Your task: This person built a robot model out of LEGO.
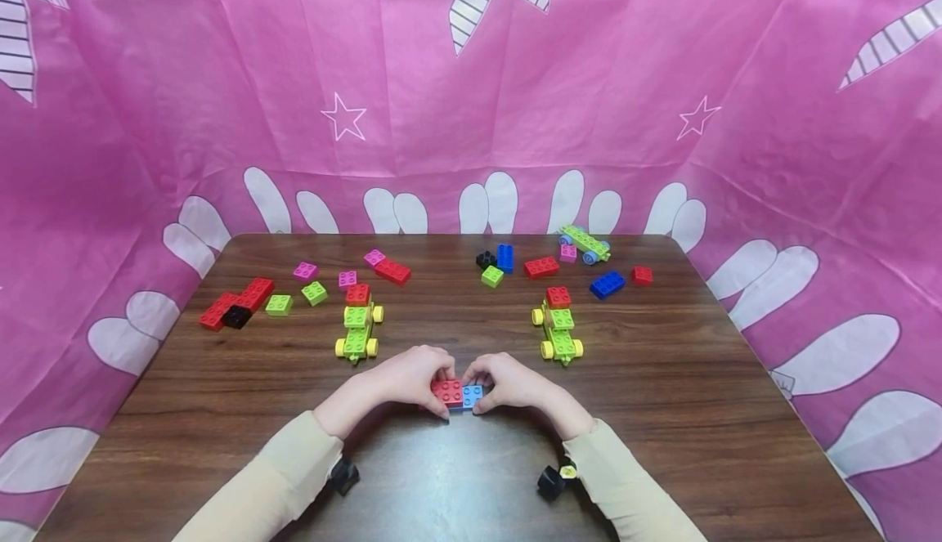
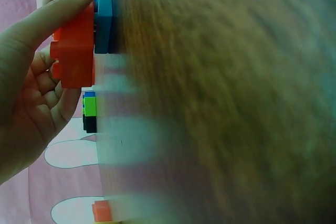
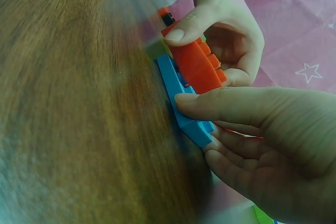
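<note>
Assembly, partway | your left grip (image 1: 419, 373) is pinching the red brick (image 1: 452, 393), your right grip (image 1: 513, 381) the blue brick (image 1: 473, 396) partly under it | gap is showing, seating seemingly remaining | beyond, two wheeled cars (image 1: 358, 340) are standing, apparently built

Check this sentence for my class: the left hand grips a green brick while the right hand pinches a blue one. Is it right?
Not quite: the left hand grips a red brick, not a green one, as the left wrist view shows. The right hand does pinch a blue brick.
</note>
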`<state>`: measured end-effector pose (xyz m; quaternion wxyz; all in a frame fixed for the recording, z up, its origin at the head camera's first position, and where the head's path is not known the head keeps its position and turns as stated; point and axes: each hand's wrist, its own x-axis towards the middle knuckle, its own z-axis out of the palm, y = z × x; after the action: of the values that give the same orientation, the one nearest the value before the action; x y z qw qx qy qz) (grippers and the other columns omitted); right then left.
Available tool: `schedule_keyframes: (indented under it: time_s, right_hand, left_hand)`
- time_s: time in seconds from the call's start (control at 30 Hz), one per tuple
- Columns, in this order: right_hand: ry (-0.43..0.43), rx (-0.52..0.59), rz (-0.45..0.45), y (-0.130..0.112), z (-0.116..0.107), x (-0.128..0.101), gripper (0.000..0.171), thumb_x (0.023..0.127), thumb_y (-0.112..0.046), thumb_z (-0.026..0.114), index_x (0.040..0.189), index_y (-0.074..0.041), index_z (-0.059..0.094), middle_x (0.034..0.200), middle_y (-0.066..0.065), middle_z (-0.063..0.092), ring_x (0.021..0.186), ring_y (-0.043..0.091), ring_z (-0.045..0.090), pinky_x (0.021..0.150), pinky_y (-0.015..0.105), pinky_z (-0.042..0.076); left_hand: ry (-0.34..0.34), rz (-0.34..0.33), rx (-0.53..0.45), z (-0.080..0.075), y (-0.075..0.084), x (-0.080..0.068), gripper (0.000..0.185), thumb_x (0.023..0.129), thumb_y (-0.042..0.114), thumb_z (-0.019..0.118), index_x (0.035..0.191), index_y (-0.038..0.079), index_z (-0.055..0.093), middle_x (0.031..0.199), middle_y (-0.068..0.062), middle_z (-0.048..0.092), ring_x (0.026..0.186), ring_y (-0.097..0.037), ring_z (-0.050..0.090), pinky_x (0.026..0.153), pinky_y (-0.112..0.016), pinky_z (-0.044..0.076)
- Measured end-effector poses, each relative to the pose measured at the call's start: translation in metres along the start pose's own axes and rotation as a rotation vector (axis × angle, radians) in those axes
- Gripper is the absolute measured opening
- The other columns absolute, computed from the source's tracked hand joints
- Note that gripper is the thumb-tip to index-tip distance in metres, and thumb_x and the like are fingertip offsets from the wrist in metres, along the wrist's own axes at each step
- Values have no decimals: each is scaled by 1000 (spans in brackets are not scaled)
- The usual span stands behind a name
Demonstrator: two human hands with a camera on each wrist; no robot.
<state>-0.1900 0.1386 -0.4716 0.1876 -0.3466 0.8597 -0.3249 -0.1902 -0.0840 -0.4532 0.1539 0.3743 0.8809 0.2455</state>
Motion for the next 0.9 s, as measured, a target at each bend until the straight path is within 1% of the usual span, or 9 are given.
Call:
schedule_keyframes:
  time_s: [0.17, 0.43, 0.63, 0.77, 0.9]
  right_hand:
    - [1, -4, -2, 0, 0, 0, 35, 71, -14, 85, 102, -6, 70, 91, 0, 68, 80, 4, 56, 73, 19, 49]
    - [-3, -1, 11, 1, 0, 1, 36, 72, -15, 85, 103, -5, 70, 93, 1, 68, 81, 7, 57, 74, 20, 50]
    - [-6, -3, 12, 1, -1, 1, 36, 72, -14, 86, 103, -5, 70, 93, 1, 68, 82, 7, 57, 74, 20, 50]
    - [-9, -1, 14, 0, -1, 1, 37, 72, -14, 86, 104, -5, 70, 94, 2, 68, 82, 7, 57, 74, 20, 50]
    - [-12, 6, 18, 1, -1, 1, 37, 72, -14, 85, 104, -4, 70, 94, 2, 68, 82, 8, 57, 75, 21, 50]
  left_hand:
    - [2, -15, 3, 0, 2, 0, 38, 65, 34, 91, 83, 17, 62, 81, 9, 58, 71, -3, 51, 62, -19, 44]
    - [47, -45, 13, 2, 7, 1, 35, 63, 29, 92, 76, 17, 62, 73, 9, 55, 64, -5, 47, 56, -20, 40]
    - [69, -88, 7, 5, 6, 1, 34, 61, 27, 92, 73, 17, 62, 69, 9, 56, 62, -6, 48, 54, -21, 40]
    - [68, -130, -4, 6, 7, 2, 33, 60, 26, 93, 73, 18, 64, 68, 10, 56, 61, -5, 49, 54, -21, 41]
    - [64, -157, -9, 7, 7, 3, 31, 61, 26, 92, 73, 18, 65, 68, 10, 57, 62, -6, 49, 55, -22, 41]
